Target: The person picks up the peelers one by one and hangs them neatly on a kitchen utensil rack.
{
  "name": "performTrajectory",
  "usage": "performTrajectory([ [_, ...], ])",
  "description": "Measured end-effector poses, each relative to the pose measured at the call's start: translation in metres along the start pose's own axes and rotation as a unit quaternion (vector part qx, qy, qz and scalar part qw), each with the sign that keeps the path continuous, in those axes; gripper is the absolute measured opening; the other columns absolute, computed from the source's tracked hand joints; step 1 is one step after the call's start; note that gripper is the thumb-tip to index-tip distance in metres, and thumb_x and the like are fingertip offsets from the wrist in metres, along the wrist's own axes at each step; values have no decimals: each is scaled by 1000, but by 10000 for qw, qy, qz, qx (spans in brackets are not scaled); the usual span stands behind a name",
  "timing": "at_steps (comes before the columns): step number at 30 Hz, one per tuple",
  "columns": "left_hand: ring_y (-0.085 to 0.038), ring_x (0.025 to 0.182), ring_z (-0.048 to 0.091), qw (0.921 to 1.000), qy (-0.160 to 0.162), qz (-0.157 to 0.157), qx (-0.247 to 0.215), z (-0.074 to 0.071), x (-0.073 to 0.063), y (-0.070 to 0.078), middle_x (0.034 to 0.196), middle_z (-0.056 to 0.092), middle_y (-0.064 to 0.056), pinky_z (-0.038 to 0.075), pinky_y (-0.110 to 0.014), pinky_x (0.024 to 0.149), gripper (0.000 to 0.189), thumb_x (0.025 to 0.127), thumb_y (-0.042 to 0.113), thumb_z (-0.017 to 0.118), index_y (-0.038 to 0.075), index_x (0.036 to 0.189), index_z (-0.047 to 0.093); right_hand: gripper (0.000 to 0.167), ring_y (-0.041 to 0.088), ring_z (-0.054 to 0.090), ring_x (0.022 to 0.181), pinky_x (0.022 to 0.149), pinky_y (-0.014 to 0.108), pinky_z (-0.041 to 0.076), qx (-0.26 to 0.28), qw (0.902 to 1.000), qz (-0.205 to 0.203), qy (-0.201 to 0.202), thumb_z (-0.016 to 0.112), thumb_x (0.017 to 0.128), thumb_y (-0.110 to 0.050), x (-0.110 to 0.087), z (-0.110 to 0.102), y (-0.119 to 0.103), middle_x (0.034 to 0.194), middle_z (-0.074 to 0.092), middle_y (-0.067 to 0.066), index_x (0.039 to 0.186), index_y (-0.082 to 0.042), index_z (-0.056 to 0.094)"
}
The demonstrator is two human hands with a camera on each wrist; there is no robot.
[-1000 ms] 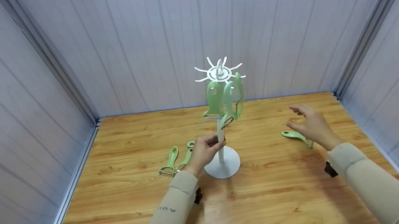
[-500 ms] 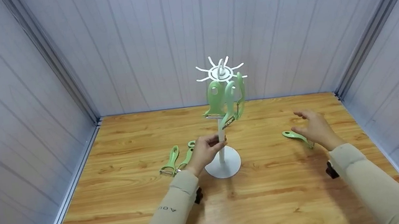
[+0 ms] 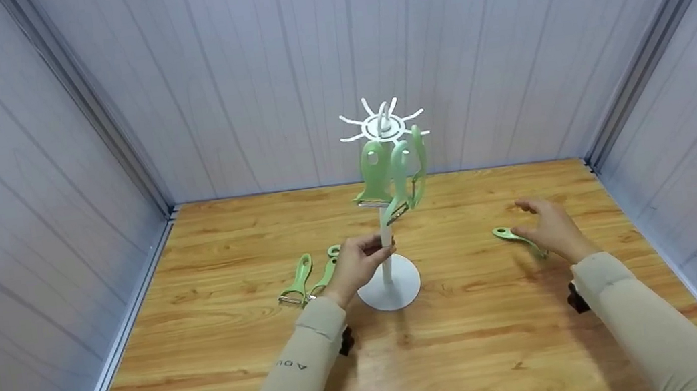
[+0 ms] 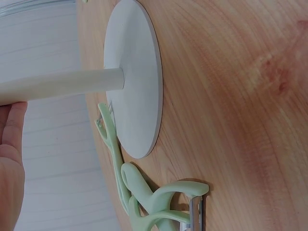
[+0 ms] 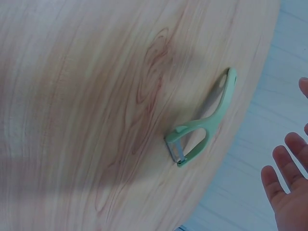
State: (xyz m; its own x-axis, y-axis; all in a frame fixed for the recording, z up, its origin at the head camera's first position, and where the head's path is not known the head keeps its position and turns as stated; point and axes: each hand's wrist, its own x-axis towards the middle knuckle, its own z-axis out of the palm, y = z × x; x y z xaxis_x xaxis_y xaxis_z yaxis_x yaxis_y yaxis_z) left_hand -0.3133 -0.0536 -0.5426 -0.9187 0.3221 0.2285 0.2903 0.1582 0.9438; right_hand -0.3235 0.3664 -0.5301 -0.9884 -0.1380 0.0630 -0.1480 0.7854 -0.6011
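Observation:
My left hand [image 3: 357, 263] grips the post [image 3: 385, 234] of a white stand whose round base [image 3: 401, 286] rests on the table. Three green peelers hang from the hooks of its top ring [image 3: 383, 127]: one faces front [image 3: 375, 175], one is turned sideways [image 3: 399, 179], and one hangs at the right [image 3: 419, 166]. On the right, a loose green peeler [image 5: 219, 113] lies on the wood. My right hand [image 3: 551, 229] hovers just above it, fingers apart and relaxed, holding nothing; in the right wrist view its fingers [image 5: 288, 168] are clear of the peeler.
Left of the base, more green peelers [image 3: 299, 281] lie close together, partly behind my left hand; the left wrist view shows one peeler [image 4: 144, 192] overlapping another. Pale panelled walls [image 3: 252, 80] enclose the wooden table [image 3: 450, 357] at the back and sides.
My right hand has lowered slightly toward the loose peeler, its fingers drawing a little closer together. The left hand, stand and hanging peelers keep their places.

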Motion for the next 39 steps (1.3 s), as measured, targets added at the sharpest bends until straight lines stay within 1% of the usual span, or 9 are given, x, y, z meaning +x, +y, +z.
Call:
performTrajectory([
  [5,-30,112,78,9999,65,-36,148,0,0,0,117,81,-19,64,-39,99,22,103,11,76,2,123,80,66,59,47,143,115,74,41,-31,10000,-16,-72,75,102,-15,1,4,5,155,50,39,157,8,48],
  [8,-31,113,78,9999,63,-47,149,0,0,0,119,80,-23,64,-40,100,22,103,10,75,1,123,79,66,59,46,144,116,74,41,-65,9998,1,-166,75,102,-12,1,7,11,156,50,39,157,9,47],
  [15,-33,114,78,9999,44,-93,129,1,-1,1,119,80,-23,64,-42,100,21,104,8,74,1,123,79,67,59,44,146,116,73,41,-160,9987,267,-394,74,103,-15,-2,13,27,159,47,37,158,9,45],
  [20,-32,113,78,9999,19,-31,125,0,0,2,120,77,-29,64,-42,100,21,104,9,74,0,122,79,67,58,45,146,116,73,42,-169,9980,385,-477,74,103,-15,-1,14,34,159,47,37,158,9,46],
  [24,-29,110,78,10000,24,23,91,0,0,1,118,79,-27,64,-40,99,20,103,9,75,0,121,79,66,58,46,145,115,72,43,-169,9971,493,-547,74,103,-14,0,18,36,159,47,37,158,8,47],
  [28,-30,110,78,10000,34,61,40,0,0,1,118,79,-26,64,-40,99,20,103,8,74,-1,121,79,64,59,48,143,114,71,45,-242,9969,440,-606,74,102,-12,1,23,37,157,48,40,156,11,48],
  [30,-33,112,78,10000,32,73,27,0,-1,1,118,78,-28,64,-40,100,20,103,7,74,-2,121,79,63,58,50,142,113,70,46,-294,9967,398,-638,73,102,-11,2,24,39,155,50,40,155,13,48],
  [35,-34,116,77,9999,25,-1,110,0,-1,2,119,79,-24,63,-37,101,23,103,7,74,-2,123,78,53,58,55,137,110,69,49,-352,9969,288,-644,71,103,-6,1,28,44,149,56,41,148,17,54],
  [39,-35,117,77,9999,15,-12,112,0,-1,1,121,78,-28,63,-38,102,22,103,7,74,-3,123,78,45,57,58,133,108,69,50,-373,9972,300,-568,68,104,-4,0,30,44,144,60,40,143,17,59],
])
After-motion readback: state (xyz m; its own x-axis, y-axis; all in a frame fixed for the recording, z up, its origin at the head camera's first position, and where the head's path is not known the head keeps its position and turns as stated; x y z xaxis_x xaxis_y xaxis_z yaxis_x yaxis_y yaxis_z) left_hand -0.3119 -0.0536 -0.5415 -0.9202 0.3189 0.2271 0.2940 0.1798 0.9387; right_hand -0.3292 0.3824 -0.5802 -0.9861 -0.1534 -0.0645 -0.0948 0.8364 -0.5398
